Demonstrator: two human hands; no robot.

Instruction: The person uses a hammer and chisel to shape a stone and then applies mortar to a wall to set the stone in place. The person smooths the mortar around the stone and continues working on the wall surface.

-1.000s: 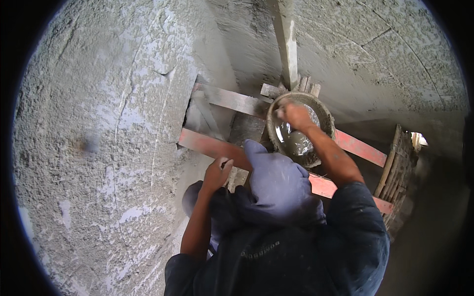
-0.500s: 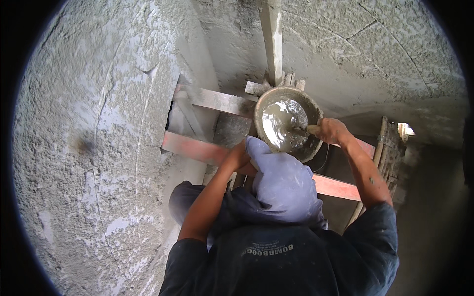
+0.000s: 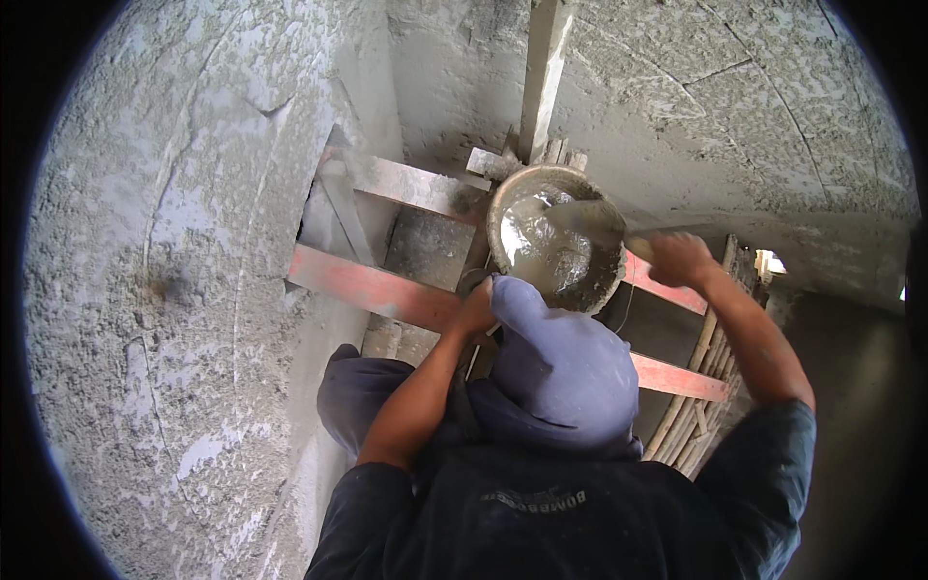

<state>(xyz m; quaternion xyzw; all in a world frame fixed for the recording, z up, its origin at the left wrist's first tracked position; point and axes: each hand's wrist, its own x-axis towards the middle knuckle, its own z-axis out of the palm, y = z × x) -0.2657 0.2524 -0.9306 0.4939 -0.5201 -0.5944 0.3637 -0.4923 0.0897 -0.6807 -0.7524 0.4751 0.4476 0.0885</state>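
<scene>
My right hand (image 3: 680, 259) is closed round the handle of a trowel (image 3: 592, 221). The trowel's broad blade reaches over the rim into a round bucket (image 3: 497, 208), above wet grey mortar (image 3: 546, 253) that shines with light. My left hand (image 3: 474, 311) is beside my raised knee (image 3: 570, 362), close to the near left of the bucket. The knee hides most of its fingers, and a small dark rounded thing (image 3: 471, 280) shows just beyond it; whether it is held cannot be made out.
Red-stained planks (image 3: 372, 290) and an upper board (image 3: 416, 186) cross beneath me. A wooden post (image 3: 544, 82) stands behind the bucket. Bundled bamboo poles (image 3: 698, 411) lie at the right. Rough plastered walls rise at the left (image 3: 193, 319) and far side (image 3: 696, 97).
My right hand has drawn back to the right, and the trowel's blade has come up into plainer sight over the mortar. My left hand stays by the knee. The whole view has shifted slightly.
</scene>
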